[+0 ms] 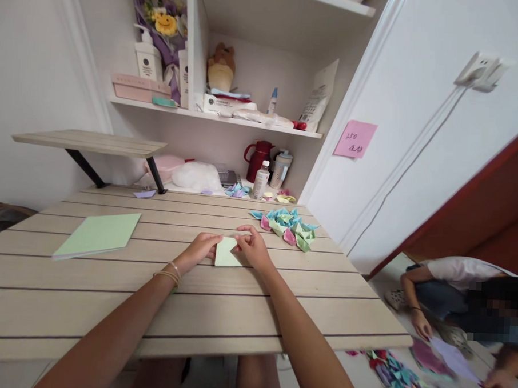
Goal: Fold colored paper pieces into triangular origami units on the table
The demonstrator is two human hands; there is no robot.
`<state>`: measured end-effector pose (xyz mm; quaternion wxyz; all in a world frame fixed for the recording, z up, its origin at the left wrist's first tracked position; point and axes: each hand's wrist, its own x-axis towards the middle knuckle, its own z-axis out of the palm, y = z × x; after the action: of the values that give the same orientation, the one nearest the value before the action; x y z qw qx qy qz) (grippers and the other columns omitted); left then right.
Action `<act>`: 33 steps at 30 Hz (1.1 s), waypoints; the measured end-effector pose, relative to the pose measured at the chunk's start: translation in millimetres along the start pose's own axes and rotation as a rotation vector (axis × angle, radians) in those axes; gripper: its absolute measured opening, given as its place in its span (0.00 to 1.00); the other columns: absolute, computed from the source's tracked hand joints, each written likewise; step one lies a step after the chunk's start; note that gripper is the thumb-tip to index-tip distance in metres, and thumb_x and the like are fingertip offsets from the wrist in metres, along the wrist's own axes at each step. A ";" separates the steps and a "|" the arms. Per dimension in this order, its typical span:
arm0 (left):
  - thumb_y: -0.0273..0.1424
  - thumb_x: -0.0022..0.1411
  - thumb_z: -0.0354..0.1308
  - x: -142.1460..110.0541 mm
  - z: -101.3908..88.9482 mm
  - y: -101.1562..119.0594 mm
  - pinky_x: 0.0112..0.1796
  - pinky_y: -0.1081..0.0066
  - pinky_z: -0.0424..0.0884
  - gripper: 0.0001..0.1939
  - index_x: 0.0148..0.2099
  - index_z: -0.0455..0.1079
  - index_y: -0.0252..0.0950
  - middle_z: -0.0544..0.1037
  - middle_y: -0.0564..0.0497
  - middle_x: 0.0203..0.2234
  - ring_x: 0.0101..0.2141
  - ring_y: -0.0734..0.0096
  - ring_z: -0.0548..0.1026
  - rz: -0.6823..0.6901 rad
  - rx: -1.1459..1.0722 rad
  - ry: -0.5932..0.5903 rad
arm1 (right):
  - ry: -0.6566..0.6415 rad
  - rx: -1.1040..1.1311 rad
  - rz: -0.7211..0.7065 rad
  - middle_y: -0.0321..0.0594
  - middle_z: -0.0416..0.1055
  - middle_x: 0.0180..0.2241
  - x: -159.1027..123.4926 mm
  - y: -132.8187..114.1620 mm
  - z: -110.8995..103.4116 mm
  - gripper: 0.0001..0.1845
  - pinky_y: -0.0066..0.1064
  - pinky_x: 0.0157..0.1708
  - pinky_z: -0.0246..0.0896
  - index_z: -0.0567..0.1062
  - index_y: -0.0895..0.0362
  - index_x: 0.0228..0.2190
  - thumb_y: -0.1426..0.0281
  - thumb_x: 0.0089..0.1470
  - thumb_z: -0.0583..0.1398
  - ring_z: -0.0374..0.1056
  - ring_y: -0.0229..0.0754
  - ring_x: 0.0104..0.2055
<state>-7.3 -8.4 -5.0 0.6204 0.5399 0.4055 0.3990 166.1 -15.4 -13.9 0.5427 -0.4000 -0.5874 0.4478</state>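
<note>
A small folded piece of pale green paper [226, 254] is held between my two hands, just above the slatted wooden table. My left hand [200, 251] pinches its upper left edge. My right hand [253, 248] grips its upper right side between thumb and fingers. To the left lies a stack of larger green paper sheets [100, 233]. Beyond my right hand sits a pile of folded paper pieces [289, 225] in blue, green and pink.
A small raised shelf [89, 141] stands at the table's left rear. A bottle [260, 181] and a red jug [259, 161] are at the back. On the right, another person [456, 300] crouches on the floor with purple paper [453, 357], beside many colourful folded papers [401, 374].
</note>
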 end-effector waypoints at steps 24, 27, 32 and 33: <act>0.30 0.52 0.58 -2.4 -2.7 4.5 0.28 0.73 0.71 0.13 0.41 0.67 0.32 0.78 0.45 0.28 0.27 0.69 0.76 0.050 -0.351 0.040 | 0.016 0.325 0.096 0.41 0.76 0.27 0.0 -0.8 4.5 0.18 0.31 0.29 0.67 0.74 0.59 0.31 0.61 0.38 0.65 0.72 0.40 0.25; 0.34 0.56 0.52 -3.6 -6.8 9.6 0.26 0.73 0.71 0.14 0.42 0.69 0.31 0.77 0.42 0.32 0.32 0.64 0.76 0.033 -0.405 -0.024 | -0.054 0.229 0.032 0.41 0.76 0.29 0.5 -1.6 1.0 0.16 0.36 0.38 0.65 0.77 0.58 0.30 0.64 0.35 0.66 0.72 0.44 0.32; 0.29 0.50 0.60 -5.1 -10.7 13.8 0.27 0.73 0.72 0.16 0.43 0.70 0.31 0.77 0.43 0.33 0.31 0.66 0.76 0.051 -0.206 -0.006 | -0.092 0.067 -0.035 0.41 0.76 0.31 1.8 -4.8 -7.9 0.13 0.38 0.42 0.63 0.78 0.56 0.27 0.65 0.35 0.66 0.71 0.46 0.36; 0.28 0.48 0.61 -5.3 -10.5 13.7 0.27 0.72 0.72 0.18 0.45 0.69 0.32 0.77 0.44 0.34 0.30 0.67 0.75 0.061 -0.162 -0.005 | -0.094 0.057 -0.040 0.41 0.76 0.31 2.1 -4.7 -8.9 0.12 0.37 0.41 0.63 0.78 0.57 0.26 0.64 0.35 0.66 0.71 0.45 0.36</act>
<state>-19.8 -8.3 8.1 0.6507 0.5009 0.3538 0.4478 174.8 -13.9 -8.6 0.5346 -0.3513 -0.6072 0.4714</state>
